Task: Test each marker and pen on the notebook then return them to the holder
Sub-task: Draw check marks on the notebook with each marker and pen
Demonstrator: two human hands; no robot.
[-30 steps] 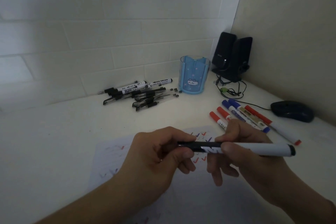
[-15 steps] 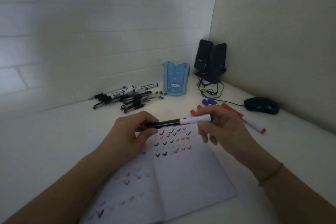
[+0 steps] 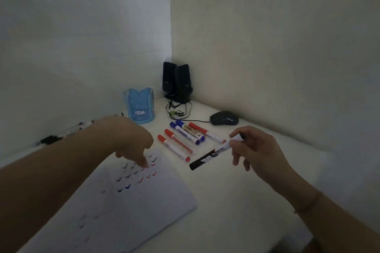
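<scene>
My right hand (image 3: 253, 148) pinches the rear end of a white marker with a black cap (image 3: 213, 153), holding it slanted just above the desk, to the right of the notebook. My left hand (image 3: 131, 139) holds nothing; its fingers point down and a fingertip touches the open notebook (image 3: 127, 211) among coloured tick marks. The blue pen holder (image 3: 140, 107) stands at the back by the wall. Several red and blue markers (image 3: 183, 139) lie in a row between the holder and my right hand. Black pens (image 3: 53, 138) lie at the left, partly hidden by my left arm.
Two black speakers (image 3: 176, 80) stand in the corner with tangled cables (image 3: 176, 112) in front of them. A black mouse (image 3: 224, 118) sits by the right wall. Walls close off the desk at the back and on the right.
My left hand has let go of the marker and dropped onto the notebook page. My right hand has carried the marker off to the right, beside the row of markers.
</scene>
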